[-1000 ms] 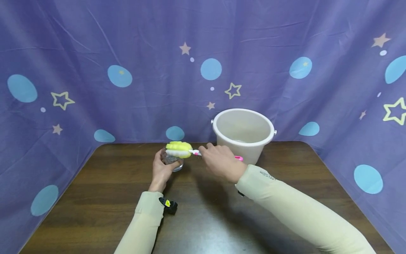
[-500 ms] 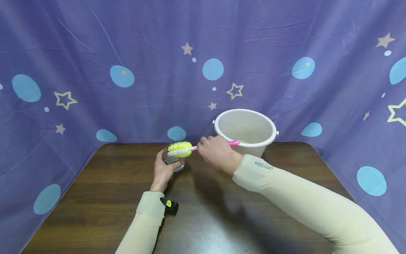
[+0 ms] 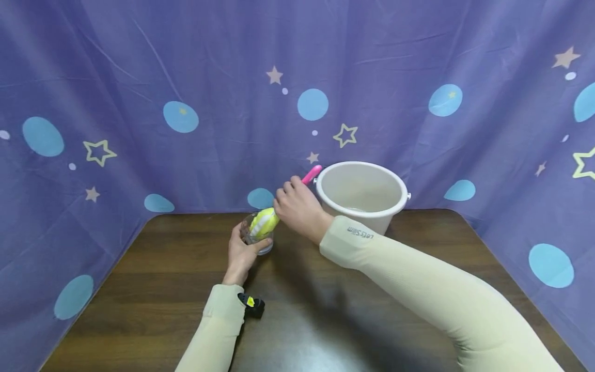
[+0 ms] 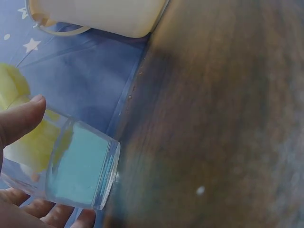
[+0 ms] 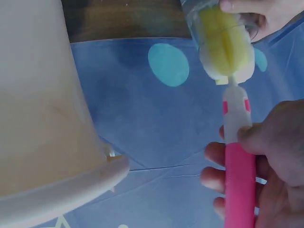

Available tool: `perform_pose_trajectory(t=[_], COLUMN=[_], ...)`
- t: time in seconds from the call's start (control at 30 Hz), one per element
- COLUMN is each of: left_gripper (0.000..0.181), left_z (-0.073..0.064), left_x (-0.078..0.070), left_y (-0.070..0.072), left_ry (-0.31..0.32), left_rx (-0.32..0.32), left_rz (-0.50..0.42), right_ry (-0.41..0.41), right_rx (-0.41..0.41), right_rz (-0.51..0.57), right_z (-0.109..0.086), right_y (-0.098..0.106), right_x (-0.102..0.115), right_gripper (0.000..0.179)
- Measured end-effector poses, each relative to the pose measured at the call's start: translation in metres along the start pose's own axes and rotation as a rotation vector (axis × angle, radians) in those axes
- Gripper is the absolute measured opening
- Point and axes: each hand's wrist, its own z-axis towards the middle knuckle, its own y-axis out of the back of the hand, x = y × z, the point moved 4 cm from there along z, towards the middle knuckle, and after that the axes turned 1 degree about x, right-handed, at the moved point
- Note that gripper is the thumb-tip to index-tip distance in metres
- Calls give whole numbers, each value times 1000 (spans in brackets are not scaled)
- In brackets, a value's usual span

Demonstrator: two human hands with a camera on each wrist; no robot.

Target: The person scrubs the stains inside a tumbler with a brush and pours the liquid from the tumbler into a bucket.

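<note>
My left hand (image 3: pixel 241 253) grips a clear glass (image 4: pixel 80 161), its thumb on one side and its fingers on the other. In the head view the glass stands near the table's back edge. My right hand (image 3: pixel 301 209) holds a bottle brush by its pink and white handle (image 5: pixel 240 175), fingers curled round it. The brush's yellow and white sponge head (image 5: pixel 225 45) is partly inside the glass, seen through its wall in both wrist views. The pink handle end points up and to the right, beside the bucket.
A white bucket (image 3: pixel 330 209) stands at the back right of the wooden table (image 3: pixel 153 289), just right of my right hand. A purple-blue curtain (image 3: pixel 232 129) with stars and dots hangs behind the table and along its sides.
My right hand has moved left and up, tilting the brush from nearly level to steep. The sponge head has gone from the glass's mouth into it. The left hand has barely moved.
</note>
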Motion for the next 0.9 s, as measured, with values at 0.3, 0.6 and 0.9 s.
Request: perform_pose_trajectory(t=[0.3, 0.6, 0.9], left_gripper=[91, 92, 90], left_z=[1, 0, 0], left_x=[-1, -1, 1], left_y=[0, -1, 0], left_ry=[3, -5, -27], left_rx=[-15, -27, -30], left_rz=[25, 24, 14], right_ry=[95, 161, 166], right_rx=[-4, 5, 25], right_rz=[-55, -58, -18], right_z=[27, 40, 50], right_y=[-7, -15, -16], right_x=[-3, 0, 3], right_gripper=[21, 20, 17])
